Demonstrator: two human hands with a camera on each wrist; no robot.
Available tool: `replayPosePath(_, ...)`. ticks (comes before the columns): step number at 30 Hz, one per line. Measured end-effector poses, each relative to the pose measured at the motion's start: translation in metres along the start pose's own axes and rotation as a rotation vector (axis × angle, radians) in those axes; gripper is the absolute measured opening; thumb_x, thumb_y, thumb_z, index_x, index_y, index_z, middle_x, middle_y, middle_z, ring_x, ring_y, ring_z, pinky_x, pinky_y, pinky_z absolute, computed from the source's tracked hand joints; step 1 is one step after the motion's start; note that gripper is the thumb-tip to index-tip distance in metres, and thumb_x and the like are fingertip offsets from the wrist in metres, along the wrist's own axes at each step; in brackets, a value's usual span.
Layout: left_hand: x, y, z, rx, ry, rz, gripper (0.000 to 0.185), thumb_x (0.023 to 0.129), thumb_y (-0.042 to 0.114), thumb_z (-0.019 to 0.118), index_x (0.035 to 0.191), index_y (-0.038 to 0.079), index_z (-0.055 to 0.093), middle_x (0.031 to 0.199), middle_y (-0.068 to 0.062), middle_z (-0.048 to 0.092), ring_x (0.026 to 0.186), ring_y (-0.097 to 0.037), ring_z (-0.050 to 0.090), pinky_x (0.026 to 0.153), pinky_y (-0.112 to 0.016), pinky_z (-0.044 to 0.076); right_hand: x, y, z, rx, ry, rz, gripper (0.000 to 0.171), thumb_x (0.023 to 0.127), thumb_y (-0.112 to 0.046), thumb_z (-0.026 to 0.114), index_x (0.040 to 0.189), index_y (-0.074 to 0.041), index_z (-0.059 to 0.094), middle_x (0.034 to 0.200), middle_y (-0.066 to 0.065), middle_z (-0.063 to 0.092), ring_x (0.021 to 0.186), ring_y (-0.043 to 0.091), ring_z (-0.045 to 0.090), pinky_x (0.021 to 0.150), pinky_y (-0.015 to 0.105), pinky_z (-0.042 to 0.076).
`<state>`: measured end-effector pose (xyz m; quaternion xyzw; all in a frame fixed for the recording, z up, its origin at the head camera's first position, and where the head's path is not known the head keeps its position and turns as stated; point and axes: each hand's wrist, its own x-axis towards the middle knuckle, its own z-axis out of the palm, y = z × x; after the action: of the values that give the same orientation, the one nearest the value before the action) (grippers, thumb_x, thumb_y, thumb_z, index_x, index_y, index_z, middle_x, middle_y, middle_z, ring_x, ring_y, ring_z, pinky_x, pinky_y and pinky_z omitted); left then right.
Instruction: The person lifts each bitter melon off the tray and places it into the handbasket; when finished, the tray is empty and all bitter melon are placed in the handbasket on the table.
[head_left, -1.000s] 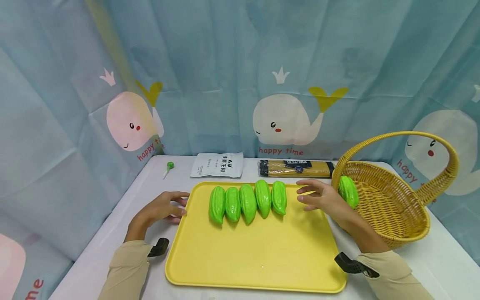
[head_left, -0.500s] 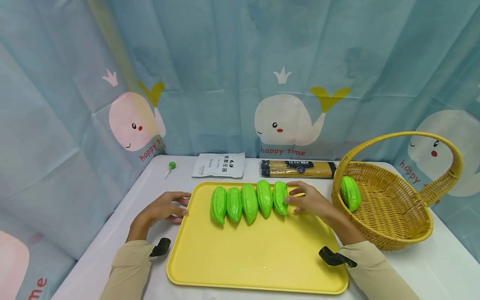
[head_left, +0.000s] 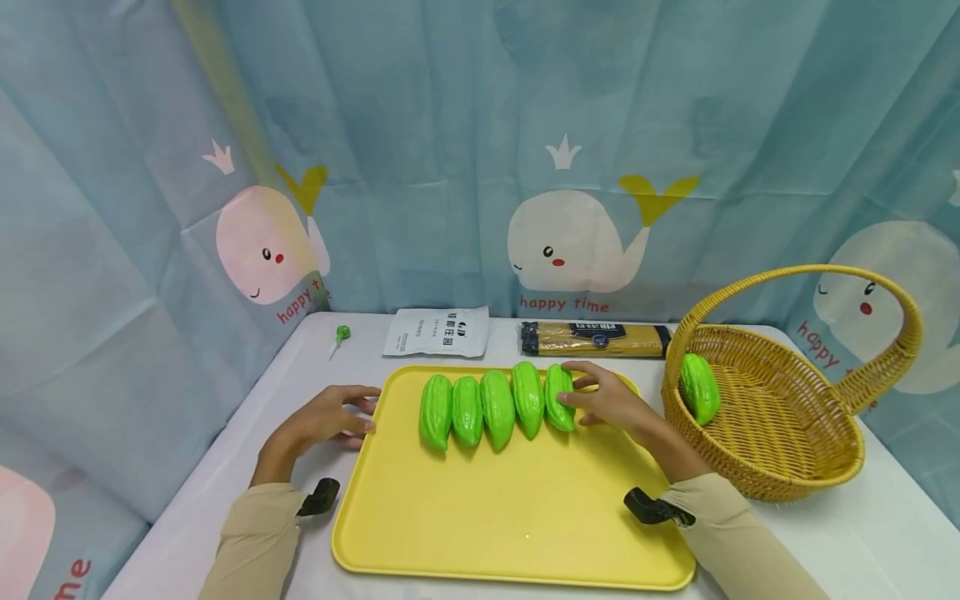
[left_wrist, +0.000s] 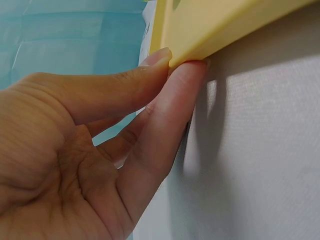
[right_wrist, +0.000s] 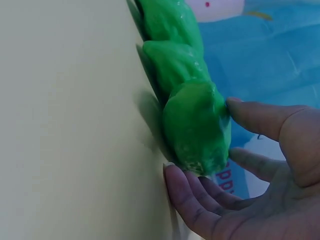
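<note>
Several bright green, ribbed toy bitter melons lie side by side on a yellow tray, toward its far edge. My right hand is at the rightmost bitter melon. In the right wrist view, the thumb touches one side of that bitter melon while the fingers curl close around its near end. At the tray's left rim is my left hand. The left wrist view has its thumb on the tray's rim and a finger beneath, pinching the edge.
To the right stands a wicker basket with a tall handle, holding one more green bitter melon. Behind the tray lie a white pouch and a pack of spaghetti. A green lollipop is at the back left.
My right hand has moved left from beside the basket to the rightmost bitter melon, its fingers closing around it. The left hand stays at the tray's rim.
</note>
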<state>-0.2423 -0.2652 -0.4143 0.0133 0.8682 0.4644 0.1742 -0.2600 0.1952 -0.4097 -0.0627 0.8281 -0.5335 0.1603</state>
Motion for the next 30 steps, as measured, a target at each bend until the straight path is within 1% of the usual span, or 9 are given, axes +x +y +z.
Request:
replayPosePath(5, 0.000, -0.001, -0.001, 0.010, 0.006, 0.004, 0.070, 0.092, 0.006, 0.079, 0.155, 0.000, 0.050, 0.134, -0.021, 0.061, 0.086, -0.019, 0.067, 0.075, -0.033, 0.065, 0.004, -0.001, 0.003, -0.014, 0.016, -0.003, 0.071, 0.101, -0.034, 0.075, 0.161, -0.015, 0.043, 0.150, 0.029, 0.046, 0.110, 0.028, 0.067, 0.083, 0.041, 0.064)
replayPosePath(9, 0.001, -0.001, -0.001, 0.005, 0.007, 0.006, 0.069, 0.092, 0.005, 0.079, 0.155, -0.001, 0.050, 0.134, -0.021, 0.061, 0.086, -0.019, 0.068, 0.075, -0.033, 0.065, 0.005, -0.002, 0.005, -0.022, 0.037, 0.005, 0.067, 0.100, -0.033, 0.075, 0.158, -0.014, 0.046, 0.148, 0.028, 0.048, 0.110, 0.028, 0.066, 0.080, 0.038, 0.064)
replayPosePath(14, 0.000, -0.002, 0.000, 0.002, 0.007, 0.012, 0.069, 0.092, 0.005, 0.079, 0.155, -0.001, 0.050, 0.134, -0.022, 0.061, 0.087, -0.019, 0.068, 0.075, -0.033, 0.065, 0.006, -0.002, 0.006, -0.011, 0.050, 0.014, 0.072, 0.100, -0.026, 0.075, 0.162, -0.013, 0.040, 0.149, 0.029, 0.047, 0.109, 0.029, 0.067, 0.077, 0.038, 0.063)
replayPosePath(17, 0.000, -0.002, 0.000, -0.004, 0.004, 0.016, 0.069, 0.092, 0.004, 0.078, 0.154, -0.002, 0.050, 0.134, -0.022, 0.061, 0.087, -0.019, 0.068, 0.075, -0.033, 0.065, 0.005, -0.002, 0.006, -0.001, 0.053, 0.019, 0.075, 0.100, -0.023, 0.075, 0.164, -0.013, 0.037, 0.149, 0.030, 0.046, 0.105, 0.029, 0.067, 0.074, 0.038, 0.063)
replayPosePath(22, -0.001, -0.002, 0.000, -0.007, 0.002, 0.018, 0.069, 0.092, 0.003, 0.079, 0.154, -0.002, 0.050, 0.134, -0.022, 0.061, 0.086, -0.019, 0.068, 0.075, -0.033, 0.065, 0.000, -0.002, 0.005, 0.010, 0.056, 0.022, 0.077, 0.098, -0.021, 0.076, 0.164, -0.012, 0.037, 0.149, 0.030, 0.046, 0.103, 0.028, 0.068, 0.075, 0.040, 0.064)
replayPosePath(27, 0.000, -0.002, 0.000, -0.006, 0.001, 0.019, 0.069, 0.092, 0.004, 0.079, 0.155, -0.002, 0.050, 0.134, -0.022, 0.061, 0.086, -0.019, 0.068, 0.075, -0.033, 0.065, -0.009, -0.005, 0.002, 0.003, 0.055, 0.018, 0.077, 0.098, -0.021, 0.075, 0.164, -0.011, 0.036, 0.150, 0.031, 0.046, 0.091, 0.025, 0.069, 0.075, 0.042, 0.063)
replayPosePath(30, -0.001, -0.002, 0.000, -0.010, -0.001, 0.019, 0.069, 0.092, 0.004, 0.079, 0.155, -0.001, 0.050, 0.134, -0.021, 0.061, 0.085, -0.019, 0.068, 0.074, -0.033, 0.065, -0.015, -0.007, -0.002, 0.008, 0.047, 0.006, 0.077, 0.099, -0.021, 0.075, 0.165, -0.011, 0.035, 0.150, 0.032, 0.045, 0.090, 0.026, 0.068, 0.077, 0.043, 0.063)
